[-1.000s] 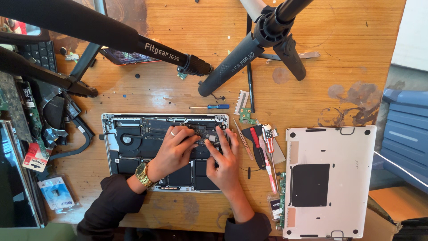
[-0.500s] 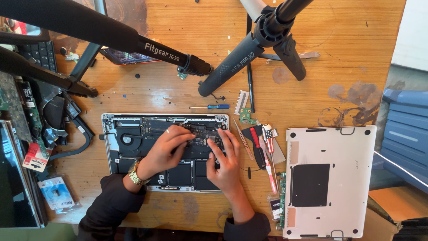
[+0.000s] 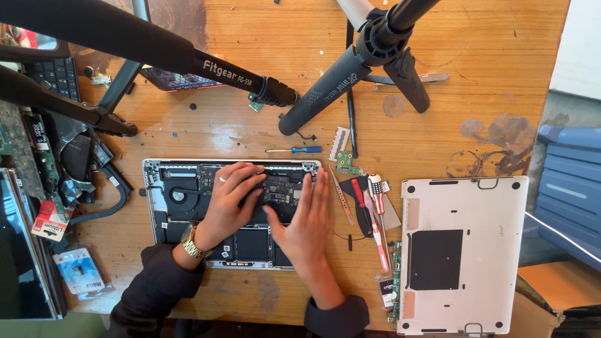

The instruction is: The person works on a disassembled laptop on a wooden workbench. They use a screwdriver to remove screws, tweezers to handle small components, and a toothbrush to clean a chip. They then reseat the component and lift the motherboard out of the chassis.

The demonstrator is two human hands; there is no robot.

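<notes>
An opened silver laptop (image 3: pixel 164 188) lies bottom-up on the wooden table (image 3: pixel 488 81), its fan, board and dark battery cells showing. My left hand (image 3: pixel 231 200), with a ring and a gold watch, rests fingers curled on the logic board (image 3: pixel 283 186) near the middle. My right hand (image 3: pixel 308 220) lies flat, fingers together and pointing away, over the board's right part and the laptop's right edge. Whether either hand pinches a small part is hidden.
The laptop's removed bottom cover (image 3: pixel 462 253) lies at the right. Screwdrivers (image 3: pixel 372 213) and tweezers sit between it and the laptop; a small blue screwdriver (image 3: pixel 299 150) lies above. Black tripod legs (image 3: pixel 325 94) cross overhead. Cables, circuit boards and a keyboard (image 3: pixel 59 78) crowd the left edge.
My left hand has shifted slightly toward the left over the board. My right hand has flattened and stretched out along the laptop's right side.
</notes>
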